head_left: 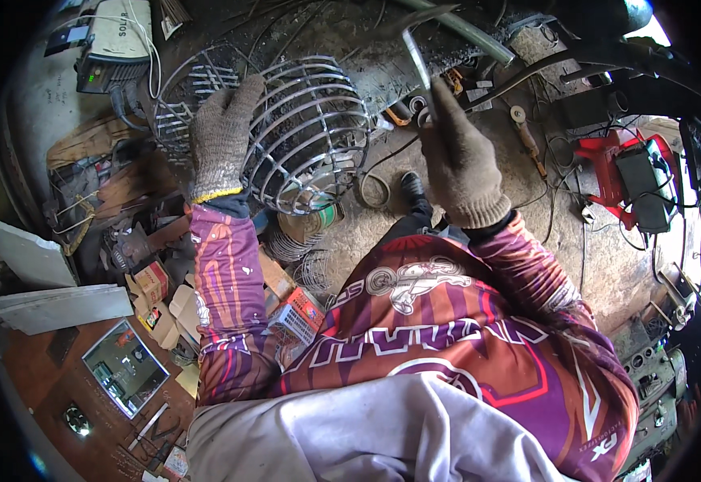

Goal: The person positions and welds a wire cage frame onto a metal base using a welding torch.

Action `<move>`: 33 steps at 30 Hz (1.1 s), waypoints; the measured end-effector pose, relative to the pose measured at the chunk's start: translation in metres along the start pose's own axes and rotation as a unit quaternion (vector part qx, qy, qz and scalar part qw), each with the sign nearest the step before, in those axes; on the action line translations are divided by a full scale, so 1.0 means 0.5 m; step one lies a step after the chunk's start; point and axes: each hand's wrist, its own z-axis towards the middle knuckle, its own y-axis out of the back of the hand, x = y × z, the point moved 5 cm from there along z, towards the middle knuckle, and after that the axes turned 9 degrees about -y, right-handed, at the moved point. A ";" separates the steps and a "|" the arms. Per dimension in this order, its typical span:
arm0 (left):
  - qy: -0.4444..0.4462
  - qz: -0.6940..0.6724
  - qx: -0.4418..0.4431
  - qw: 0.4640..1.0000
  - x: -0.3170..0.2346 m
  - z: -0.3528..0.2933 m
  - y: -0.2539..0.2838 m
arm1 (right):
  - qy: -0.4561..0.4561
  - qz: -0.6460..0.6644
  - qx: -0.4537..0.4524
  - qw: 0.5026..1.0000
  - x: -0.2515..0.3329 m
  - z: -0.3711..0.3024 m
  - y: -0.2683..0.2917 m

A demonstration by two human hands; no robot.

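My left hand (223,145), in a grey-brown knit glove with a yellow cuff edge, is closed at the left side of a rounded cage (315,138) of bent metal bars. Its fingertips are partly hidden. Raised to the right of the cage, my gloved right hand (465,165) is wrapped round what looks like a hammer (419,60) with a thin, shiny metal shaft. The hammer's dark head is blurred at the top. Beyond my left hand lie more short parallel metal bars (175,120).
At the far left stands a pale box-shaped electrical unit (117,40) with cables. A metal pipe (479,38) crosses the far floor. On the right are a red plastic stool (598,165) bearing a dark case and a corded tool (532,143). Wire coils (290,245) lie below the cage.
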 end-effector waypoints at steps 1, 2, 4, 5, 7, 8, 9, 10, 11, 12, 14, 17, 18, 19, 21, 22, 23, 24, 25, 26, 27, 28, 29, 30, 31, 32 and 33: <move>0.009 -0.026 0.007 1.000 -0.004 -0.002 0.000 | -0.003 0.020 -0.021 1.000 0.013 0.004 0.012; 0.014 -0.015 0.008 1.000 -0.009 -0.003 0.001 | 0.007 0.004 -0.012 1.000 0.011 0.005 0.007; 0.021 0.006 0.011 1.000 -0.018 -0.002 0.002 | 0.028 -0.030 0.005 0.999 -0.012 0.006 -0.017; 0.006 0.036 0.003 0.999 -0.016 0.002 0.004 | 0.028 -0.114 0.060 0.991 -0.025 0.013 -0.037; 0.014 0.024 0.005 1.000 -0.027 -0.002 0.004 | 0.006 -0.070 0.029 0.997 -0.031 0.007 -0.026; 0.022 0.019 0.008 1.000 -0.030 -0.006 0.003 | -0.006 -0.047 0.016 0.999 -0.026 0.004 -0.020; 0.002 0.006 -0.004 1.000 -0.034 -0.007 0.004 | 0.009 -0.020 -0.007 1.000 -0.010 0.004 -0.007; 0.008 0.011 -0.002 1.000 -0.032 -0.004 0.005 | 0.009 -0.022 -0.008 1.000 -0.007 0.004 -0.009; 0.014 0.015 0.000 1.000 -0.026 -0.004 0.006 | 0.010 -0.024 -0.009 1.000 -0.009 0.002 -0.014; 0.020 0.020 0.001 1.000 -0.019 -0.004 0.006 | 0.011 -0.025 -0.010 1.000 -0.014 -0.001 -0.020; 0.007 0.031 -0.006 0.999 -0.018 -0.001 0.005 | 0.028 -0.082 0.027 0.996 -0.021 0.003 -0.031; 0.013 0.031 -0.003 0.999 -0.034 -0.002 0.006 | 0.010 -0.055 0.020 0.998 -0.022 0.014 -0.019; 0.025 0.028 0.005 0.999 -0.026 -0.006 0.003 | 0.036 -0.026 -0.004 0.999 -0.020 0.014 -0.017; 0.032 0.023 0.008 0.999 -0.019 -0.004 0.005 | 0.040 -0.025 -0.021 0.999 -0.001 0.022 -0.012; 0.014 0.000 0.000 1.000 -0.007 -0.001 0.001 | 0.014 -0.030 0.004 0.999 0.000 0.033 -0.019; 0.008 0.011 0.001 1.000 -0.015 0.002 0.001 | 0.060 -0.055 0.000 0.997 -0.014 0.033 -0.036; 0.005 0.023 0.000 1.000 -0.020 0.002 0.003 | 0.051 -0.069 0.010 0.996 -0.030 0.036 -0.044; 0.002 0.035 -0.001 0.999 -0.025 0.003 0.006 | 0.042 -0.083 0.021 0.995 -0.040 0.039 -0.046; 0.006 0.029 0.004 1.000 -0.013 0.004 0.005 | 0.033 -0.069 0.017 0.997 -0.030 0.044 -0.038; 0.014 0.028 0.007 0.999 -0.011 -0.002 0.004 | 0.016 -0.056 0.014 0.998 -0.012 0.042 -0.021; 0.022 0.027 0.011 0.999 -0.013 -0.008 0.005 | -0.001 -0.044 0.012 0.999 -0.003 0.037 -0.014; 0.023 0.027 0.007 0.999 -0.023 -0.005 0.009 | 0.013 -0.041 0.004 0.999 -0.001 0.035 -0.015; 0.018 0.009 0.007 1.000 -0.006 0.001 0.003 | 0.026 -0.037 -0.002 0.999 -0.001 0.032 -0.019; 0.017 0.010 0.002 1.000 -0.009 0.000 0.004 | 0.040 -0.034 -0.009 0.999 0.002 0.031 -0.022; 0.016 0.009 0.000 1.000 -0.015 -0.002 0.005 | 0.017 -0.130 0.062 0.989 0.006 0.034 -0.037; 0.016 0.009 -0.003 1.000 -0.022 -0.001 0.005 | 0.025 -0.121 0.054 0.991 0.007 0.033 -0.034; 0.010 0.020 -0.003 1.000 -0.030 0.002 0.008 | 0.032 -0.111 0.047 0.992 0.005 0.030 -0.030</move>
